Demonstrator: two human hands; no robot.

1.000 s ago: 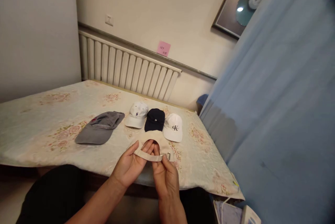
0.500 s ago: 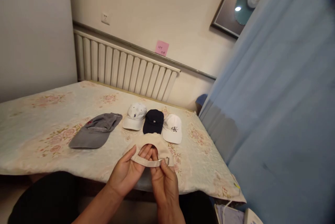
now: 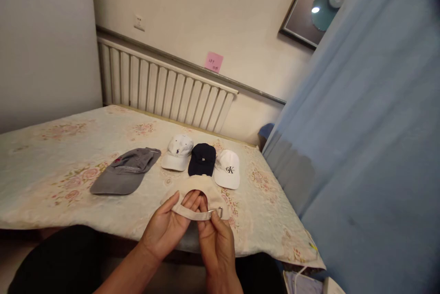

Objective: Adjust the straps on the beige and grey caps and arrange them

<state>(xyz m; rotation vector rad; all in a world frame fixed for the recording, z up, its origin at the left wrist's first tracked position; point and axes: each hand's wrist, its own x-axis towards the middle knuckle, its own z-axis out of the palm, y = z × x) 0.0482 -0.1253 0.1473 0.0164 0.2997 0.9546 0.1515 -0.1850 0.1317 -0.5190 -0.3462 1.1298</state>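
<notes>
A beige cap (image 3: 206, 188) lies near the front edge of the table, its back strap and metal buckle turned toward me. My left hand (image 3: 168, 230) pinches the left part of that strap, fingers curled under it. My right hand (image 3: 215, 243) grips the strap just beside the buckle, thumb on top. Behind the beige cap stand a white cap (image 3: 178, 151), a navy cap (image 3: 202, 158) and a white cap with black letters (image 3: 227, 169) in a row. A grey cap (image 3: 123, 175) lies further left.
The table carries a pale floral cloth (image 3: 62, 179). A white radiator (image 3: 165, 92) runs along the wall behind it, with a pink note (image 3: 213, 61) above. A blue curtain (image 3: 371, 147) fills the right side. My dark-clothed knee (image 3: 62, 262) is at lower left.
Both hands and the beige cap sit slightly lower in the picture than one second ago, as the camera shifted a little. The grip on the strap is unchanged.
</notes>
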